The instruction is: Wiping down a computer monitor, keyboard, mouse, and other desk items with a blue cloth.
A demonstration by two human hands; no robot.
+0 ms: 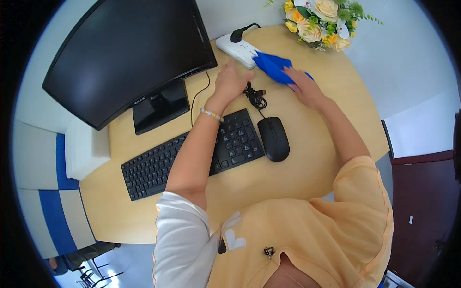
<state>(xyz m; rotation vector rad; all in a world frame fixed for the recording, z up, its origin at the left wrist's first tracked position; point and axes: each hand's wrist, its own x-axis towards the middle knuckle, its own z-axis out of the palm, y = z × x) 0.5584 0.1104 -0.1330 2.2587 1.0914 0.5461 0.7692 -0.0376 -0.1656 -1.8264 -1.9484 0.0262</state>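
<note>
My right hand (304,88) grips a crumpled blue cloth (272,68), thumb and fingers on its near end. The cloth's far end lies against a white power strip (234,50), covering part of its near-right end. A black plug (236,35) sits in the strip's far end. Just in front of the strip is my left hand (232,84), thumb apart from the fingers and nothing seen in it. Whether its fingertips touch the strip, I cannot tell. Between my hands lies a bundled black USB cable (256,97), which runs to a black mouse (273,139).
Under my left forearm lies a black keyboard (236,142). A black monitor (133,54) on its stand (160,108) fills the back left. Yellow and cream flowers (320,25) stand at the desk's (306,180) back right. A white box-like object (88,151) is behind the monitor.
</note>
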